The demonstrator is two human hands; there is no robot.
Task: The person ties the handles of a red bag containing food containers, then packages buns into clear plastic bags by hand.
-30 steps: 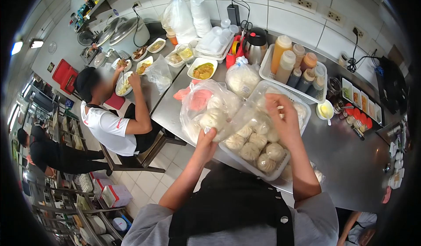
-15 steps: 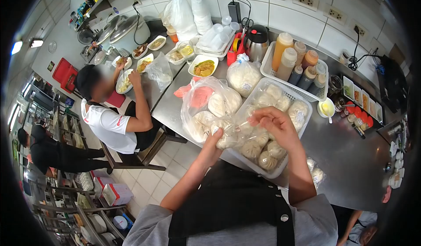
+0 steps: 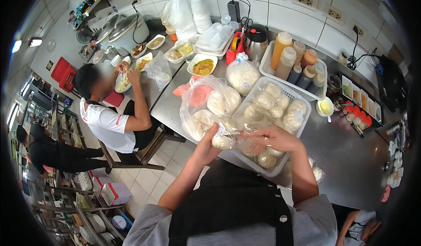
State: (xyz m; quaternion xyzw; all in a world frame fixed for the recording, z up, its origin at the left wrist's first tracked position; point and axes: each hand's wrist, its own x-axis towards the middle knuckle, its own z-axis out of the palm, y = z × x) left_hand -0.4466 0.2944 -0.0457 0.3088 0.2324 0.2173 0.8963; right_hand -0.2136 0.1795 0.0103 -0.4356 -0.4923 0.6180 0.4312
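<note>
My left hand point(image 3: 208, 146) is closed around a clear plastic bag of white buns point(image 3: 223, 140), which carries a small printed label. My right hand point(image 3: 277, 138) has its fingers stretched out flat against the loose end of that bag's film; whether they are inside or behind it I cannot tell. Below and beyond my right hand sits a white plastic basket point(image 3: 272, 174) with several bagged buns point(image 3: 265, 100) in it. A large open plastic bag point(image 3: 186, 110) holding more buns point(image 3: 223, 101) lies just beyond my left hand.
A knotted bag of white food point(image 3: 243, 78), a basket of sauce bottles point(image 3: 286, 64) and a thermos jug point(image 3: 256, 44) stand behind. A bowl of yellow food point(image 3: 203, 66) is further left. A seated person point(image 3: 109, 119) eats at the left. A small bowl point(image 3: 325, 108) stands at right.
My right hand has come down from above the basket and flattened against the bag's film. My left hand has shifted slightly left and lower with the bag, whose label now shows.
</note>
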